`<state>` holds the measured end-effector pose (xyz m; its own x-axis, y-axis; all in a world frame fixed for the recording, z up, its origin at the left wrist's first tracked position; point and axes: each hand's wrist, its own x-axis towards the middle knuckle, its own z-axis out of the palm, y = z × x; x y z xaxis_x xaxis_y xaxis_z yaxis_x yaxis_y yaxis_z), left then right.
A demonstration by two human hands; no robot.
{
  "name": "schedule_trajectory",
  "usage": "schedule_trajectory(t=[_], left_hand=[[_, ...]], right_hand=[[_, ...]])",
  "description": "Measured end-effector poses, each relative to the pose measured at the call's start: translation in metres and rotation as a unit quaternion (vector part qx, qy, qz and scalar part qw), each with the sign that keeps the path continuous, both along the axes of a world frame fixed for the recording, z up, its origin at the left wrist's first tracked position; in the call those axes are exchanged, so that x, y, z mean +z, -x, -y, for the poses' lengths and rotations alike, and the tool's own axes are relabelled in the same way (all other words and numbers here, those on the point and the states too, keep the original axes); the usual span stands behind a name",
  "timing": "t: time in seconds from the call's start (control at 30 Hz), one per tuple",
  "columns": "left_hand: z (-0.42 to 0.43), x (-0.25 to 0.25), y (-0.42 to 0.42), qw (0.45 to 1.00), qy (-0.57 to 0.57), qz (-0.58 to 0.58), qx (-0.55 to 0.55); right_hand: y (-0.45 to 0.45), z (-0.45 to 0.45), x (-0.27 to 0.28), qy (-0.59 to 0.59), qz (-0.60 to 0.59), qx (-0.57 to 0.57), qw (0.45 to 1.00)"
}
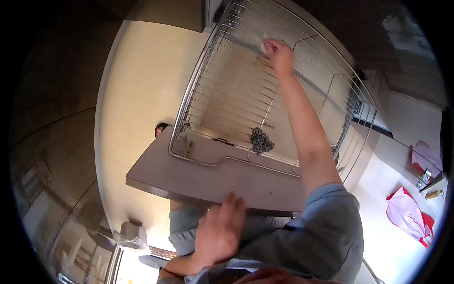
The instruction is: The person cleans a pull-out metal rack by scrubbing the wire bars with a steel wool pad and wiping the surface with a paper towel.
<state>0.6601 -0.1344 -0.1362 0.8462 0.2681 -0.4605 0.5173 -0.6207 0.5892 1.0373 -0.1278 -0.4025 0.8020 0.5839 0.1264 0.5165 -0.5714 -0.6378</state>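
A metal wire rack basket [194,90] is pulled out in front of me, its drawer front [227,177] closest to my body. Up at the rack's far part, my right hand [280,54] pinches a thin whitish piece of cloth or tissue [265,39] against the wires. A grey steel wool scrubber [261,140] lies on the near part of the rack, below my right forearm. My left hand [221,232] is above my lap near the drawer front's edge, fingers stretched out, slightly blurred, with nothing visible in it.
Pale floor [142,94] shows to the left, with part of a foot [161,128] beside the drawer. Dark cabinet fronts [56,94] line the left side. On the right, a red and pink bag [406,213] lies on a white surface.
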Motion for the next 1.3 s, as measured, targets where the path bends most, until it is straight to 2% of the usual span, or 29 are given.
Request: schedule_trajectory(t=[0.1, 0.2, 0.3, 0.4, 0.5, 0.57, 0.67, 0.73, 0.8, 0.87, 0.97, 1.07, 1.17, 1.27, 1.3], left_hand=[[-0.001, -0.001, 0.001, 1.0, -0.003, 0.01, 0.005], [0.001, -0.001, 0.0, 1.0, -0.004, 0.008, 0.005], [0.002, -0.002, 0.0, 1.0, -0.016, 0.015, 0.0], [0.0, 0.0, 0.0, 1.0, -0.018, 0.013, -0.003], [-0.002, -0.003, 0.002, 1.0, 0.004, 0.015, -0.003], [-0.002, -0.002, 0.003, 1.0, 0.004, 0.015, 0.003], [-0.002, 0.001, 0.0, 1.0, -0.001, 0.012, 0.002], [-0.002, 0.001, -0.001, 1.0, -0.012, 0.017, -0.009], [0.002, -0.001, 0.0, 0.999, -0.023, 0.019, -0.011], [0.002, -0.002, 0.0, 1.0, -0.018, 0.019, -0.013], [0.0, -0.004, 0.004, 1.0, -0.016, 0.021, -0.015], [0.0, -0.004, 0.002, 0.999, -0.021, 0.024, -0.013], [0.001, -0.003, 0.001, 1.0, -0.014, 0.025, -0.011], [0.002, -0.002, -0.002, 1.0, -0.017, 0.017, -0.007], [0.003, -0.001, -0.003, 1.0, -0.02, 0.013, -0.006]], right_hand=[[-0.014, 0.04, 0.013, 0.24, 0.126, -0.031, 0.962], [-0.021, 0.046, 0.0, 0.22, 0.187, 0.028, 0.957], [-0.014, 0.002, -0.006, 0.234, 0.169, 0.053, 0.956], [-0.015, -0.019, -0.023, 0.13, 0.156, 0.068, 0.977], [-0.021, 0.024, 0.0, 0.25, 0.21, 0.083, 0.941], [-0.022, 0.058, 0.013, 0.201, 0.12, 0.061, 0.97], [-0.019, 0.049, 0.006, 0.309, 0.171, 0.044, 0.935], [-0.02, 0.036, -0.016, 0.139, 0.119, 0.019, 0.983], [-0.002, -0.009, 0.0, 0.265, 0.176, 0.052, 0.947], [0.005, -0.054, 0.0, 0.238, 0.03, -0.014, 0.971], [0.025, -0.071, 0.025, 0.089, 0.058, 0.026, 0.994], [0.035, -0.049, 0.037, -0.017, 0.205, -0.003, 0.979], [0.014, -0.016, 0.036, 0.069, 0.337, -0.064, 0.937], [-0.005, 0.002, 0.008, 0.18, 0.335, -0.113, 0.918], [-0.004, 0.007, 0.005, 0.162, 0.312, -0.099, 0.931]])
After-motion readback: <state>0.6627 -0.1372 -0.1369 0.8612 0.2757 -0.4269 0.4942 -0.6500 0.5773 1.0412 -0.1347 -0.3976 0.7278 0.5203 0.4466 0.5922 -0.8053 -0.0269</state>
